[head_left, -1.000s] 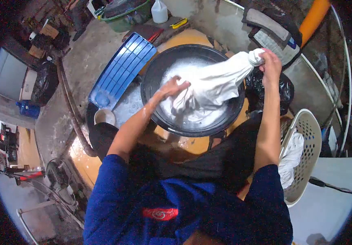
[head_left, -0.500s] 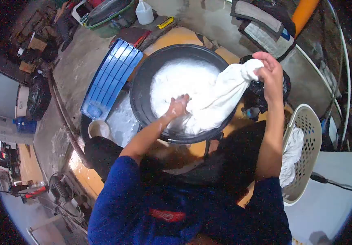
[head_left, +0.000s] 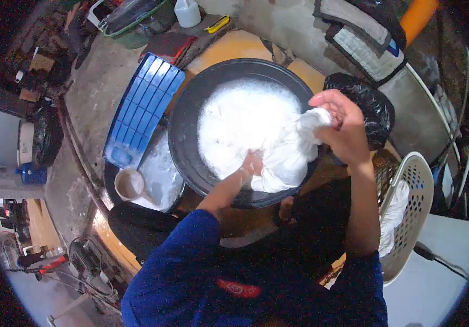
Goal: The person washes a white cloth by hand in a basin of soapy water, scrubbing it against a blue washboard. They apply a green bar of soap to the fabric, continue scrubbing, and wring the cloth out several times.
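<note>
A white wet cloth point(head_left: 288, 158) is bunched over the near right side of a round black basin point(head_left: 191, 173). White suds point(head_left: 240, 117) fill much of the basin. My right hand point(head_left: 344, 124) grips the cloth's top end, holding it raised above the rim. Low in the basin, my left hand point(head_left: 253, 163) is closed on the cloth's lower left part; its fingertips are hidden by fabric and foam.
Left of the basin, a blue ribbed washboard point(head_left: 144, 109) leans by a tub holding a white dipper point(head_left: 130, 184). To the right are a black plastic bag point(head_left: 365, 106) and a beige laundry basket point(head_left: 415, 212) with white cloth. A white jug point(head_left: 187, 14) stands beyond.
My right hand has moved left and down with the cloth's end, so the cloth is more bunched. My left hand has shifted from the suds toward the cloth near the basin's front.
</note>
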Demonstrator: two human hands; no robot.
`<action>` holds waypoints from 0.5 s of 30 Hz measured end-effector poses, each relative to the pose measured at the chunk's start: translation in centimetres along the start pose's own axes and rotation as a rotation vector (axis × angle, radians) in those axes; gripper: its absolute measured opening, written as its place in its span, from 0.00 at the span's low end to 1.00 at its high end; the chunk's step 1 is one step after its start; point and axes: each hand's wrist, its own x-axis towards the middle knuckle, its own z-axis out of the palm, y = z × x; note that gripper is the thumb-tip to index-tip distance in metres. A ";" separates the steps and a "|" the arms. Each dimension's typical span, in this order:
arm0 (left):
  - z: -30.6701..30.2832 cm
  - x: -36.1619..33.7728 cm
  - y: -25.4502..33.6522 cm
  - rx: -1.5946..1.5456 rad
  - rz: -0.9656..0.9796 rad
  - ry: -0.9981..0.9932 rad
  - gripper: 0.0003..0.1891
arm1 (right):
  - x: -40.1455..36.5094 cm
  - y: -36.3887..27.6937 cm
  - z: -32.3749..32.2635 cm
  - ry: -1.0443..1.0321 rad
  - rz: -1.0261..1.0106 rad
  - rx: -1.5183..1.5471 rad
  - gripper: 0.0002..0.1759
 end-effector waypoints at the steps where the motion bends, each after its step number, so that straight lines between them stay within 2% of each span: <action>1: 1.5 -0.8 -0.2 0.018 -0.087 -0.022 0.30 | 0.1 0.3 0.2 -0.010 0.019 0.011 0.21; 4: 6.5 -1.9 -1.7 0.055 -0.292 -0.001 0.26 | 0.6 0.9 0.3 -0.011 0.077 0.046 0.20; 5: 9.2 -1.4 -3.0 0.081 -0.286 0.065 0.25 | 0.7 0.7 0.1 0.016 0.041 0.041 0.20; 6: 2.0 -3.5 -1.7 -0.002 -0.507 -0.082 0.26 | 0.7 0.4 -0.2 0.046 0.003 0.037 0.20; 7: 0.8 -3.7 -3.2 -0.071 -0.449 0.046 0.26 | 0.7 0.1 -0.4 0.077 -0.035 0.031 0.20; 15: -27.0 -9.1 -5.4 -0.138 -0.370 0.499 0.24 | -0.1 -0.4 -1.6 0.266 -0.386 -0.030 0.20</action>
